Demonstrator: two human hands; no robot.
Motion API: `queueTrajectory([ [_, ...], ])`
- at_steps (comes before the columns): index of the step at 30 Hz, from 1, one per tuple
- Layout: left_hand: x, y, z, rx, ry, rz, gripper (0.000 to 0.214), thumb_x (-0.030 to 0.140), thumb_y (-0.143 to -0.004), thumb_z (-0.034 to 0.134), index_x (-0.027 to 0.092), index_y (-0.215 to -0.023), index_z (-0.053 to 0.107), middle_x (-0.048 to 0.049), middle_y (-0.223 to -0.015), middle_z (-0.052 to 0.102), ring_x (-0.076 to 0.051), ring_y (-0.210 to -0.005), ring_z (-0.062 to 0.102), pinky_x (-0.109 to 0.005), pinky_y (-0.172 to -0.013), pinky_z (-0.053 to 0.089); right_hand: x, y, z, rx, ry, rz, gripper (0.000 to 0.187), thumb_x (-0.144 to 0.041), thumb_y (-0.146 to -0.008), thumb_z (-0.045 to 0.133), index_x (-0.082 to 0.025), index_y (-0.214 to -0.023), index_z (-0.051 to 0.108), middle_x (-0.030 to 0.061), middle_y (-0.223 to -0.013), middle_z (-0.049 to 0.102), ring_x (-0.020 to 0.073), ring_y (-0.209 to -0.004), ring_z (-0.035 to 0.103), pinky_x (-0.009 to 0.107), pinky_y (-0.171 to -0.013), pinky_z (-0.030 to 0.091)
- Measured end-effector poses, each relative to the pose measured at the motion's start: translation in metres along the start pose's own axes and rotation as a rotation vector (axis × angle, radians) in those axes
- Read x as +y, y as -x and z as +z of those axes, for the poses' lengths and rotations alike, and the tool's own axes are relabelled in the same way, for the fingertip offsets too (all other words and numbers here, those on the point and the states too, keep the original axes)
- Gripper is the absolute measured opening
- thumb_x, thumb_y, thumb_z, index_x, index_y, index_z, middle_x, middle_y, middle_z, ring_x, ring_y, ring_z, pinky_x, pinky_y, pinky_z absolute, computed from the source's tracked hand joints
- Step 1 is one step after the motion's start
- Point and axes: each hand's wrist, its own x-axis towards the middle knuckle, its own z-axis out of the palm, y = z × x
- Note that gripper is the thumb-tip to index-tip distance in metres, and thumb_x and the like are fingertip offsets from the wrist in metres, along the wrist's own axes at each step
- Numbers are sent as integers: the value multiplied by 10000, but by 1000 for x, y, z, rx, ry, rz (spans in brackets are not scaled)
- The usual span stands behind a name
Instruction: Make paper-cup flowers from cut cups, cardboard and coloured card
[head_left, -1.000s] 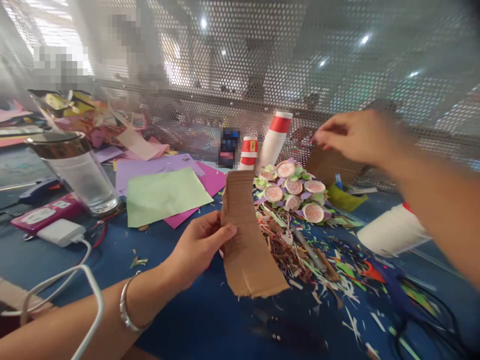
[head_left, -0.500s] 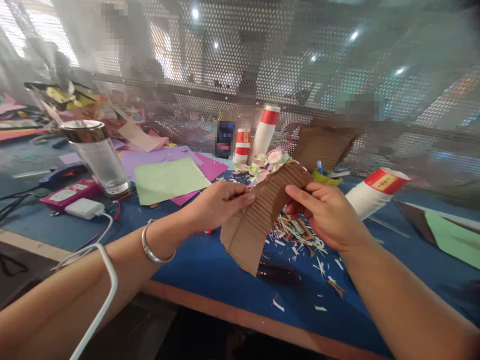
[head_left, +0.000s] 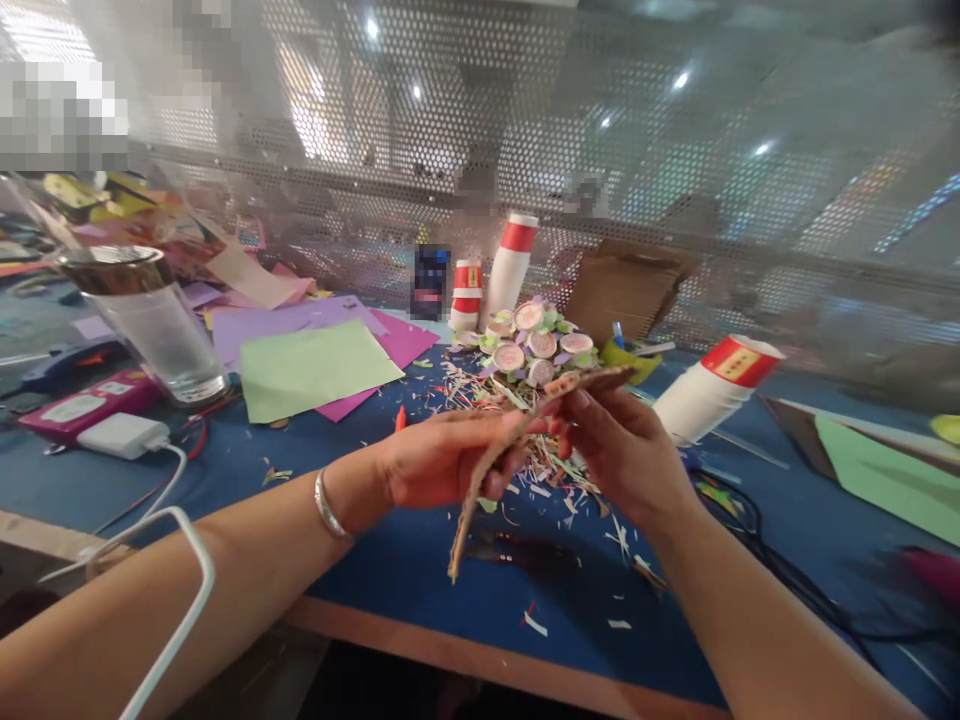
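A curved piece of brown corrugated cardboard hangs above the table between my hands, turned nearly edge-on so its thin side faces me. My left hand is closed on its middle, thumb along the near edge. At the upper end, my right hand pinches the cardboard between thumb and fingers. Just beyond it lies a cluster of paper flowers with round pinkish discs. Thin paper shreds are strewn below my hands. Dark-handled scissors or a similar tool lie partly in shadow under the cardboard.
Red-and-white paper cup stacks stand behind, and another stack leans at the right. To the left are green paper, a clear tumbler and a white charger with cable. Folded cardboard rests against the mesh screen.
The cardboard has been turned from showing its ribbed face to nearly edge-on. My left hand has shifted under it, and the paper flowers have come into fuller view. The camera view has shifted slightly right.
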Motion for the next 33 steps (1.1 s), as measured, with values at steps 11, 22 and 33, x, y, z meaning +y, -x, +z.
queueTrajectory([
  [11, -16, -14, -10, 335, -187, 511, 323, 287, -822, 824, 166, -1042, 621, -64, -1045, 767, -197, -980, 719, -311, -908, 542, 6, 12, 5, -113, 68, 103, 267, -512, -911, 707, -248, -944, 733, -7, -693, 658, 130, -590, 592, 241, -502, 462],
  [22, -1, -5, -28, 406, -312, 646, 292, 251, -813, 818, 187, -1080, 721, -51, -1083, 788, -203, -969, 730, -338, -896, 576, 1, 13, -6, -184, 444, 96, 290, -488, -931, 668, -223, -815, 687, -1, -678, 669, 129, -554, 583, 265, -535, 463],
  [33, 8, -7, -35, 677, -203, 818, 368, 276, -718, 868, 187, -1035, 702, -67, -1101, 772, -265, -1082, 705, -371, -922, 573, -1, 32, 6, -943, 1139, -35, 67, -252, -881, 708, -197, -871, 671, 36, -907, 679, 189, -825, 607, 312, -717, 414],
])
